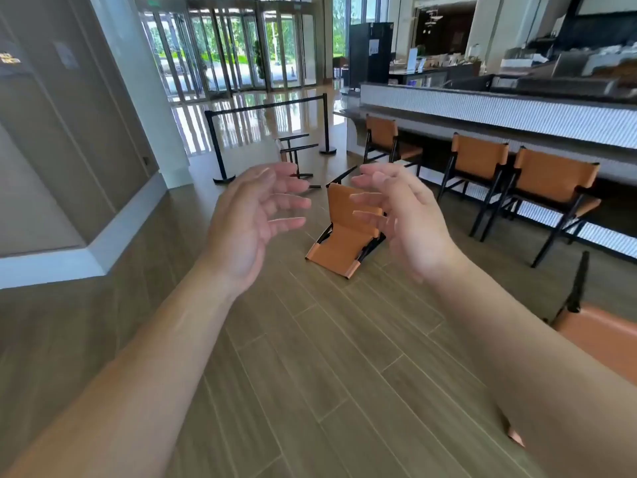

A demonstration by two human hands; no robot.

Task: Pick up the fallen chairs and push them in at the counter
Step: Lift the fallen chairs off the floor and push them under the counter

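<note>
One wide lobby fills the view, its floor laid in long grey-brown wood-look planks that give way, toward twelve o'clock, to glossy pale tile reflecting a wall of glass doors. At nine o'clock a thick grey pillar rises from a white base. From one to three o'clock runs the counter, long, with a white ribbed front and a dark top crowded with blurred items.

Three tan chairs stand upright along the counter: the far chair at one o'clock, the middle chair and the near chair toward two o'clock, all with black frames and their backs toward the camera. A fourth tan seat shows only in part at the right edge, around four o'clock.

One fallen chair lies on the planks at the centre, its tan back and seat facing up and its black legs pointing away toward the doors, well apart from the counter. Just beyond it, at twelve o'clock, black frame bars of something else stick up; what they belong to cannot be told.

Two black posts joined by a belt form a barrier at eleven o'clock.

Two bare hands are raised in front of the fallen chair, palms facing each other: the left hand and the right hand both have loosely spread, slightly bent fingers and hold nothing, touching no chair.
</note>
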